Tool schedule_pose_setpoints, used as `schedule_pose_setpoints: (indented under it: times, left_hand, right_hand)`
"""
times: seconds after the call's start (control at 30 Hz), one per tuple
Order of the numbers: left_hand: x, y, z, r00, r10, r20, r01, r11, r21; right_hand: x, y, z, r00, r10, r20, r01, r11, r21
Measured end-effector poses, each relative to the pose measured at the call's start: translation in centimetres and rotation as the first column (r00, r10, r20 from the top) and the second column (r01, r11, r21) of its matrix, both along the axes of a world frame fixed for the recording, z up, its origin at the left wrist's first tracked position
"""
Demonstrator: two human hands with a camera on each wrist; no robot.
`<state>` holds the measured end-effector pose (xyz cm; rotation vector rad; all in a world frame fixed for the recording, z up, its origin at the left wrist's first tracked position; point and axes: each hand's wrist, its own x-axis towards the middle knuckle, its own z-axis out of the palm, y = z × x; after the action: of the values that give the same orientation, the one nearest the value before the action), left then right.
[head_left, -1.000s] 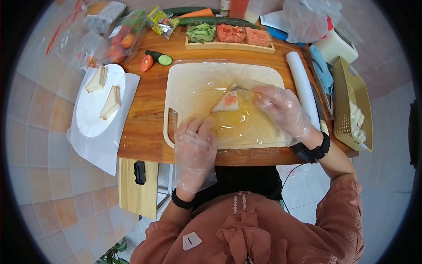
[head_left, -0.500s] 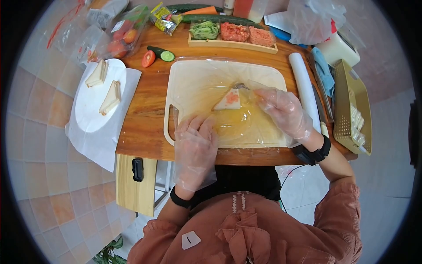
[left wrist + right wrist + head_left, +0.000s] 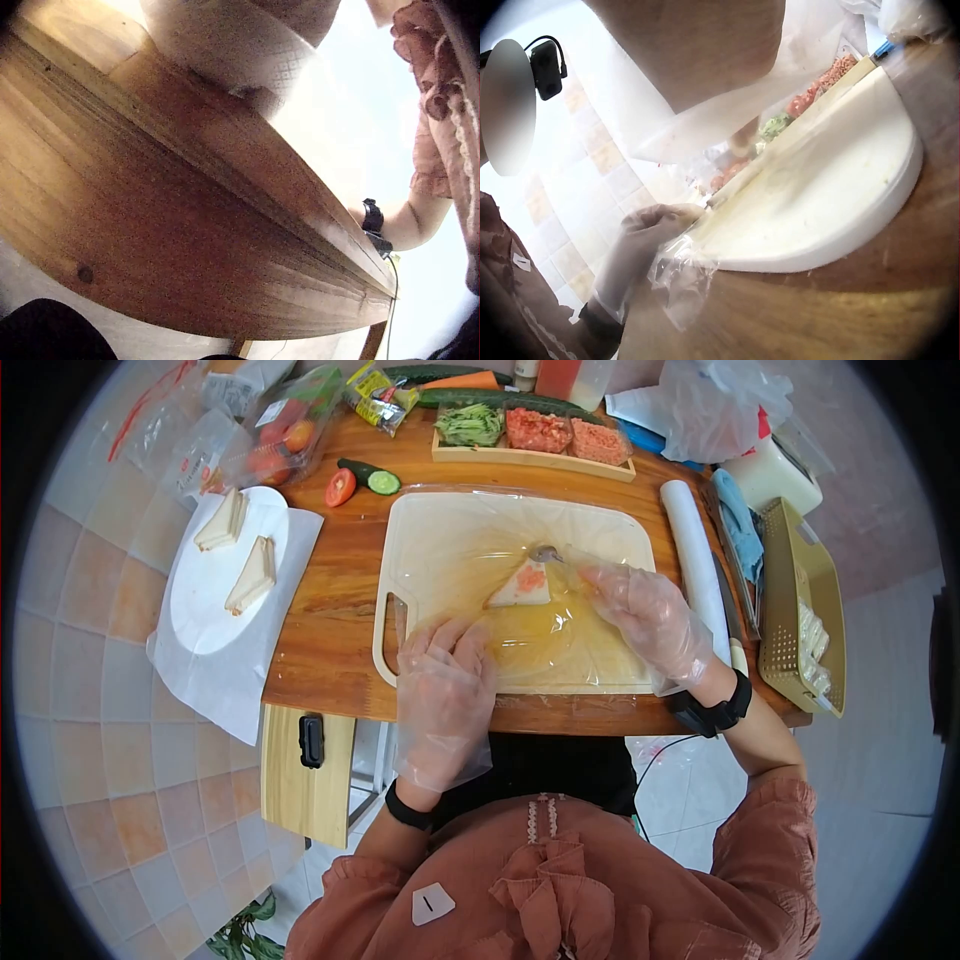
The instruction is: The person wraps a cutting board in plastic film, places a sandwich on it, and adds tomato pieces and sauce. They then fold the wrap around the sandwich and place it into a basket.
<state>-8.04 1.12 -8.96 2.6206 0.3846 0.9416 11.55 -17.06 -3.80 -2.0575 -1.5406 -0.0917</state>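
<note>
A triangular piece of bread (image 3: 507, 595) with reddish chopped filling on it lies on plastic film (image 3: 430, 550) over the white cutting board (image 3: 395, 525). My right hand (image 3: 645, 610), in a clear plastic glove, grips a metal spoon whose bowl (image 3: 543, 553) is over the top corner of the bread. The spoon's handle is mostly hidden by the fingers. At the board's near left edge, my gloved left hand (image 3: 447, 685) rests with its fingers on the film, bent a little. The right wrist view also shows this left hand (image 3: 656, 225) beside the crumpled film edge.
Two sandwich triangles (image 3: 252, 576) sit on a white oval plate (image 3: 200, 625) at left. A wooden tray (image 3: 530, 460) of shredded cucumber and chopped red fillings stands behind the board. Right are a white roll (image 3: 697, 565), a knife (image 3: 727, 600) and an olive basket (image 3: 775, 605).
The spoon's bowl has turned and shifted slightly at the bread's top corner. My left hand has stayed in place. The whole view has shifted slightly.
</note>
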Motion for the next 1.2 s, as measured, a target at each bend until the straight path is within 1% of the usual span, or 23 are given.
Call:
schedule_pose_setpoints:
  times: [0.1,0.17,0.27,0.4,0.47,0.6,0.67,0.77,0.9,1.0,1.07,1.2]
  left_hand:
    - [-0.01,0.01,0.04,1.0,-0.001,-0.003,0.001,1.0,0.0]
    - [-0.01,0.01,0.01,1.0,-0.002,-0.005,0.002,1.0,-0.001]
    - [0.0,0.0,-0.1,1.0,0.0,0.0,0.0,1.0,-0.001]
    - [0.0,-0.01,-0.03,1.0,0.002,-0.004,-0.002,1.0,-0.003]
    - [0.0,-0.01,0.03,1.0,0.0,-0.003,0.0,1.0,-0.006]
    - [0.02,0.02,-0.01,1.0,-0.001,-0.004,0.001,1.0,-0.006]
    - [0.01,-0.01,0.01,1.0,0.001,-0.004,-0.001,1.0,-0.002]
    - [-0.01,-0.08,0.13,1.0,0.005,-0.01,-0.005,1.0,-0.004]
    - [-0.03,-0.05,0.17,1.0,0.002,-0.022,-0.002,1.0,-0.007]
    - [-0.03,-0.02,0.11,1.0,0.002,-0.023,-0.002,1.0,-0.009]
    - [-0.04,-0.01,0.05,1.0,0.003,-0.021,-0.003,1.0,-0.006]
    - [-0.08,0.03,-0.09,1.0,-0.001,-0.018,0.001,1.0,-0.006]
  right_hand:
    - [-0.01,-0.04,0.0,0.999,0.024,-0.032,-0.024,1.0,0.009]
    - [-0.03,0.04,0.03,0.999,0.049,0.015,-0.049,0.998,0.025]
    - [0.14,-0.09,-0.21,0.997,0.071,0.036,-0.072,0.997,0.028]
    - [0.43,-0.05,-0.65,0.994,0.11,0.01,-0.11,0.991,0.073]
    - [0.08,-0.02,-0.23,0.998,0.058,0.025,-0.058,0.998,0.016]
    - [0.14,0.0,-0.46,0.998,0.055,0.024,-0.055,0.998,0.029]
    - [0.06,-0.02,-0.3,1.0,0.021,-0.006,-0.021,1.0,-0.017]
    - [-0.02,0.15,-0.19,0.999,0.034,-0.017,-0.033,0.999,0.028]
    - [-0.15,0.07,-0.25,1.0,0.002,0.004,-0.003,1.0,0.016]
    - [-0.1,0.33,-0.11,1.0,0.002,-0.001,-0.002,0.999,0.05]
    - [0.02,0.46,-0.08,0.995,-0.017,-0.098,0.022,0.998,0.057]
    - [0.27,0.48,-0.19,0.996,-0.031,-0.086,0.038,0.996,0.082]
